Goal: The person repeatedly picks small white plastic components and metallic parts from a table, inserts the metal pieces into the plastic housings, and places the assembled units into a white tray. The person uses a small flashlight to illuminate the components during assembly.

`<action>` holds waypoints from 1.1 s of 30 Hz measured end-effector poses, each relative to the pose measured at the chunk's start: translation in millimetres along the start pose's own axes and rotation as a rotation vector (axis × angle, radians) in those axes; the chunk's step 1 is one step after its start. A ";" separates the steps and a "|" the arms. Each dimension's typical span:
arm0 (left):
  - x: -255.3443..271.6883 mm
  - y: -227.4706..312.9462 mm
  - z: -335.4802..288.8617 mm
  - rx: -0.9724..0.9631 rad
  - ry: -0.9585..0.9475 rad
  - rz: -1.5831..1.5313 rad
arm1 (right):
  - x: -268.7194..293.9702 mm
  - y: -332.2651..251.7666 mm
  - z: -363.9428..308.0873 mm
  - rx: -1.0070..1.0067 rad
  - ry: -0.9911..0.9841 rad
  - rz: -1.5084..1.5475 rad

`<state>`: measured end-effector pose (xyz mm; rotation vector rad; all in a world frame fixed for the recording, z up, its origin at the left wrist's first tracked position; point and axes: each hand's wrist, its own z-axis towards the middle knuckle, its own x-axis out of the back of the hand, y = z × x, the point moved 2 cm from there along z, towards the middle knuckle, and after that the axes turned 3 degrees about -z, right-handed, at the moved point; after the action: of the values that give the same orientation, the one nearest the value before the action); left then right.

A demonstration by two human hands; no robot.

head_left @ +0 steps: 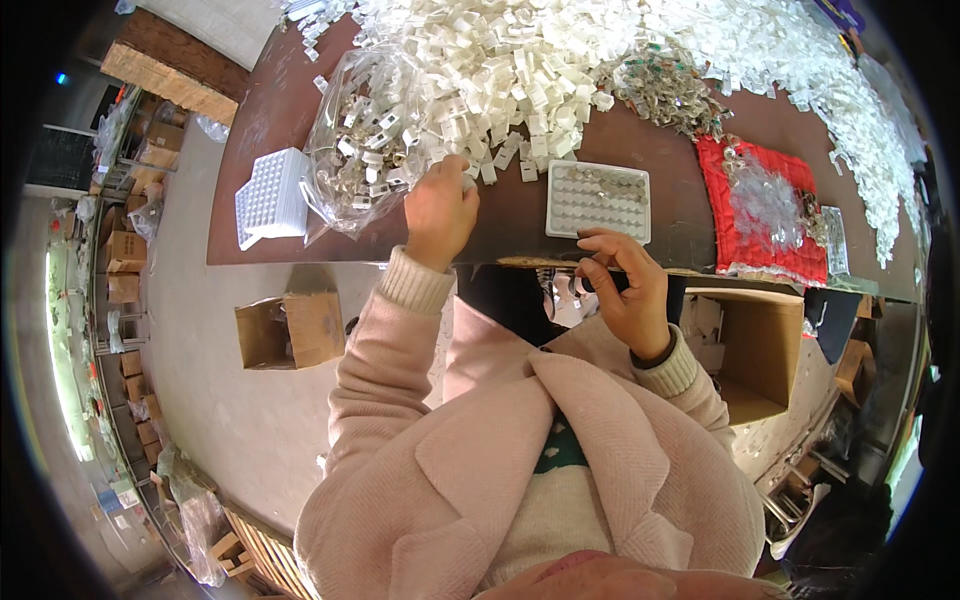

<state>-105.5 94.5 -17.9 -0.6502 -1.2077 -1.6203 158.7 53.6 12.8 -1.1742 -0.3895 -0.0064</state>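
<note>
My left hand (440, 213) is at the near edge of a heap of small white plastic housings (520, 75), beside a clear plastic bag (345, 195). Its fingers are drawn together, and what they may hold is hidden. The bag contains small white and metallic pieces. Over the table's front edge hovers my right hand (630, 295), just below a white compartment tray (599, 236). Its fingers are bent, with thumb and index tips apart and nothing visible between them. Rows of cells fill the tray, and some small pieces lie at its far side.
Stacked white trays (275, 195) stand at the left of the brown table (675, 180). Right of the compartment tray lies a red cloth (728, 215) bearing clear and metallic bits. A pile of metallic parts (665, 90) sits behind. Cardboard boxes (315, 328) stand on the floor.
</note>
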 end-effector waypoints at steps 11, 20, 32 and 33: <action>22.3 41.8 -55.1 0.183 -0.047 -1.317 | -19.7 -8.3 9.6 -0.137 -0.122 0.217; 8.1 78.4 -67.0 0.274 -0.002 -1.745 | -22.9 -24.1 27.0 0.403 0.054 -0.178; -3.7 69.5 -73.7 0.701 -0.229 -1.782 | 132.6 75.9 153.1 0.030 0.183 -0.764; -4.8 67.9 -74.8 0.714 -0.218 -1.771 | 135.0 86.9 167.1 0.095 0.157 -0.831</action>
<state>-32.0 25.2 -21.9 1.1066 -2.6342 -2.0577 253.4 264.3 30.3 -0.8424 -0.7053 -0.7876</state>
